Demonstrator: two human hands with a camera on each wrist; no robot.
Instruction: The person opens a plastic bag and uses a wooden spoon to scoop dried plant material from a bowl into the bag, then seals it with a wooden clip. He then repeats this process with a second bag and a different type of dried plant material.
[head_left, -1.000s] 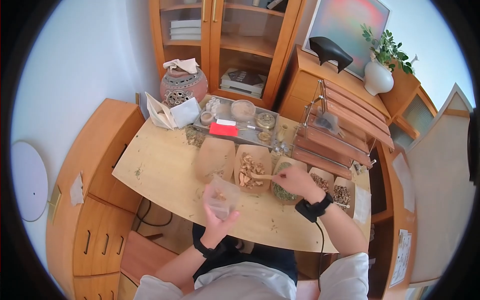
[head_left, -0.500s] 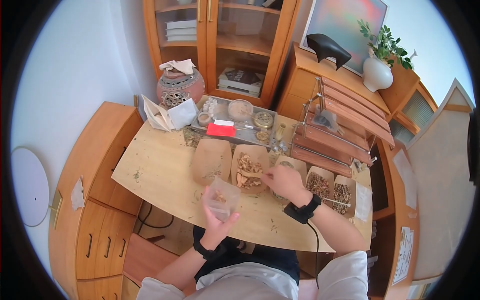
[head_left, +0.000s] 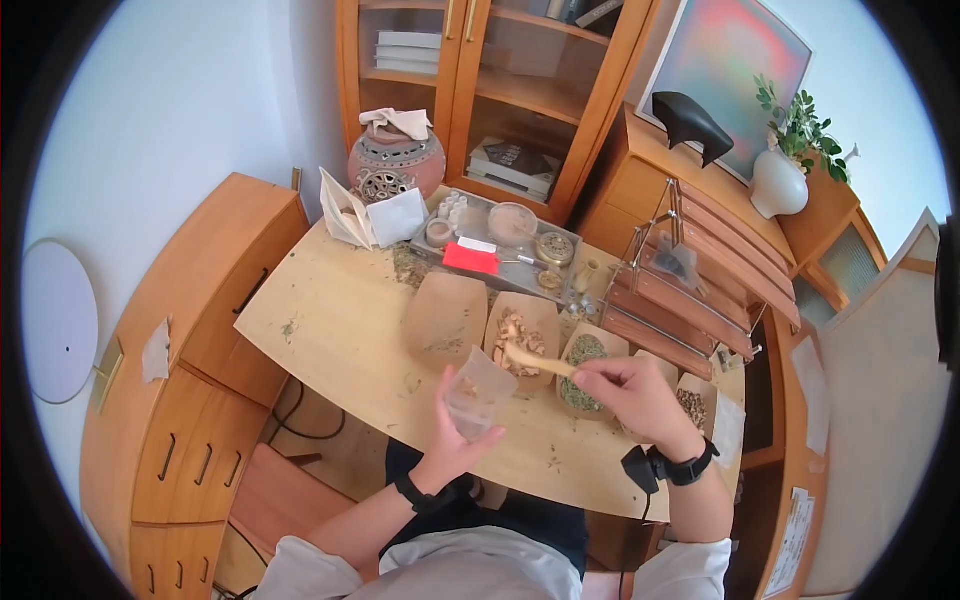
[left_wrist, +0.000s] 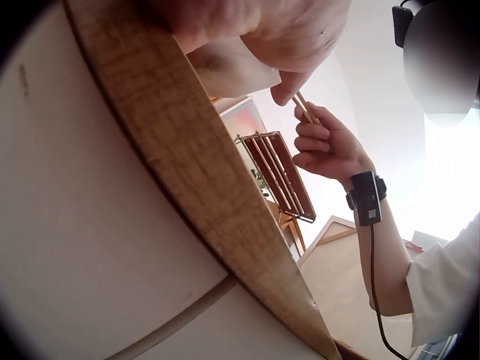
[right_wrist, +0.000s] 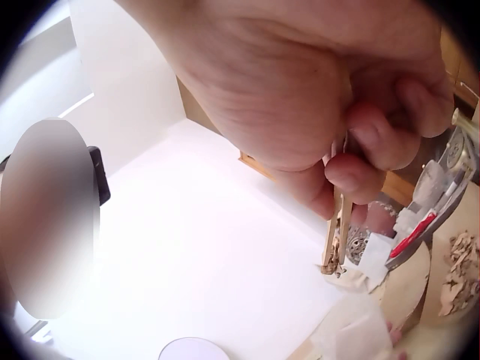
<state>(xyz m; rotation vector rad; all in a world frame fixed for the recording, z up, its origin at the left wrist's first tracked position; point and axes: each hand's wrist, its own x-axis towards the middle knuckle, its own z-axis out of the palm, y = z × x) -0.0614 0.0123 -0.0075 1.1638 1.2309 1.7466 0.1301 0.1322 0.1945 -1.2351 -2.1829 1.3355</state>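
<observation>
My left hand (head_left: 455,435) holds a translucent plastic cup (head_left: 485,385), fingers at one side and thumb at the other. A few brown flakes show inside the cup. In my right hand (head_left: 635,400) I pinch pale wooden tongs (head_left: 545,362) between thumb and fingers. Brown flakes (right_wrist: 332,264) sit between the tong tips in the right wrist view. From the head, the tips overlap a paper tray (head_left: 548,310) of tan dried chips (head_left: 515,330). Left of it stands a paper tray (head_left: 445,300) with green bits; under my right hand lies a tray of green herbs (head_left: 583,360).
Behind the trays, a grey metal tray (head_left: 425,238) bears jars, tins and a red packet (head_left: 470,258). A tiered wooden rack (head_left: 690,270) stands at the right, a pink patterned pot (head_left: 400,160) at the back left. Another tray of dried pieces (head_left: 692,405) sits beyond my right hand.
My right hand has shifted right and toward my body, drawing the tongs' handle back from the chip tray. My left hand keeps its hold on the cup. The head view has turned slightly.
</observation>
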